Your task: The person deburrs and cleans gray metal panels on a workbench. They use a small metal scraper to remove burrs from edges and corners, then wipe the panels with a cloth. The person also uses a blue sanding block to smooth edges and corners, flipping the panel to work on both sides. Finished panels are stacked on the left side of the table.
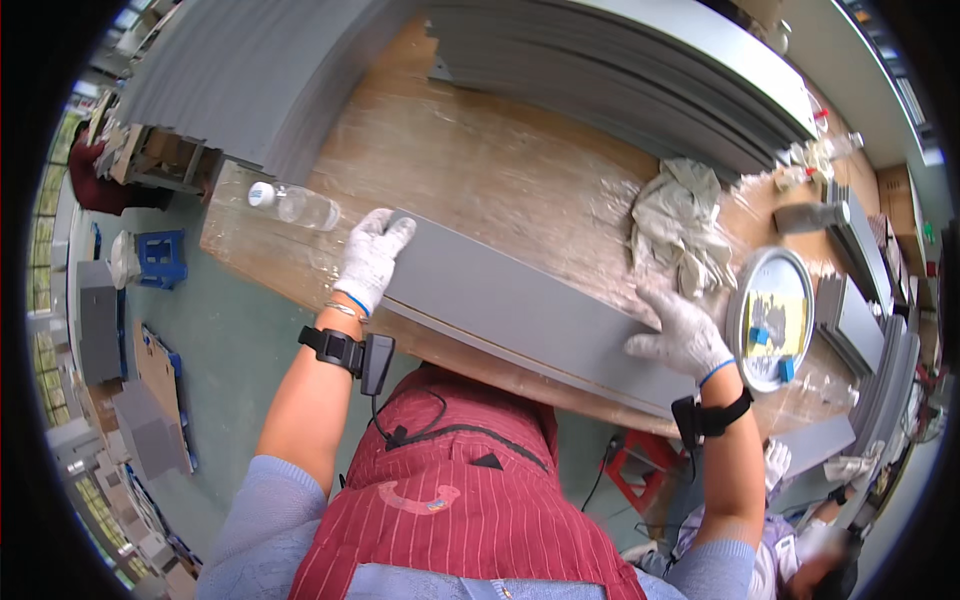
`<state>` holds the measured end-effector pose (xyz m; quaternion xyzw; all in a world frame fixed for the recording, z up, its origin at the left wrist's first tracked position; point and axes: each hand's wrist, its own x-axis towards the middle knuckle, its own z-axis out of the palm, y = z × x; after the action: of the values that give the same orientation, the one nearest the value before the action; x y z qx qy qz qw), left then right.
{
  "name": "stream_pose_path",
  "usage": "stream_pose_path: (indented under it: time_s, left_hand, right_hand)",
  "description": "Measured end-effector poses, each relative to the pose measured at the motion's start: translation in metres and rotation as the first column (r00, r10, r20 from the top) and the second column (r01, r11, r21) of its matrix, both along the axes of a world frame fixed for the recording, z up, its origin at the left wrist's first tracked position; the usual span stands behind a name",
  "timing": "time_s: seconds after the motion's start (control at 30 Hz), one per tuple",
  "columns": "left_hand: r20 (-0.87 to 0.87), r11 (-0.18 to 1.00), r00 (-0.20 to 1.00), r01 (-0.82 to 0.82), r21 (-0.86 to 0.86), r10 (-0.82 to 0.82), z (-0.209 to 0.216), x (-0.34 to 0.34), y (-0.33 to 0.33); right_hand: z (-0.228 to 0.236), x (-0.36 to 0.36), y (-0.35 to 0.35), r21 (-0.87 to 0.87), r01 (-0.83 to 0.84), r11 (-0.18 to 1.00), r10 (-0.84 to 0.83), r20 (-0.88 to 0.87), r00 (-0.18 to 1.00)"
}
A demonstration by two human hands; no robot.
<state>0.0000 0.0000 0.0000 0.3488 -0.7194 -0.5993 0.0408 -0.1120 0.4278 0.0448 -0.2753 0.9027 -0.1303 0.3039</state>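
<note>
A long grey flat panel [520, 300] lies along the near edge of the wooden table, slanting down to the right. My left hand [372, 258], in a white knit glove, grips the panel's left end with its fingers closed over the edge. Over the right end is my right hand [685, 335], gloved too, with fingers and thumb spread apart; whether it touches the panel I cannot tell. A crumpled pale rag [680, 220] lies just beyond that hand. To its right stands a round white lid or tub [738, 330] bearing a yellow sheet and small blue blocks.
Stacks of grey panels stand at the far left [255, 75] and far side [610, 80]. A clear plastic bottle [295, 205] lies at the table's left corner. More panels [850, 325] sit at right. A co-worker [790, 560] is at lower right, near a red stool [640, 465].
</note>
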Motion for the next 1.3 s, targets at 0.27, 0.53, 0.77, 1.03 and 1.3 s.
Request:
stream_pose_path:
  time_s: [0.27, 0.53, 0.77, 1.03, 1.3]
  left_hand:
    - [-0.394, 0.933, 0.867, 0.189, -0.306, -0.305, 0.179, -0.019, -0.014]
    - [-0.648, 0.934, 0.742, -0.332, -0.132, 0.172, 0.219, 0.032, -0.117]
    - [-0.464, 0.955, 0.885, 0.115, 0.274, 0.027, 0.206, 0.059, -0.155]
    - [-0.48, 0.608, 0.872, 0.431, 0.666, -0.093, 0.185, 0.028, -0.232]
    - [-0.243, 0.783, 0.963, 0.066, 0.619, 0.112, 0.151, 0.0, -0.284]
  right_hand:
    - [0.066, 0.029, -0.034, -0.315, 0.398, 0.861, -0.257, 0.405, 0.877]
    - [0.116, 0.003, -0.135, -0.618, 0.49, 0.614, -0.278, 0.412, 0.868]
    - [0.173, -0.062, -0.3, -0.738, 0.577, 0.348, -0.265, 0.513, 0.816]
    - [0.163, -0.12, -0.485, -0.579, 0.746, 0.329, -0.315, 0.677, 0.665]
    - [0.06, -0.146, -0.557, -0.485, 0.813, 0.323, -0.436, 0.686, 0.583]
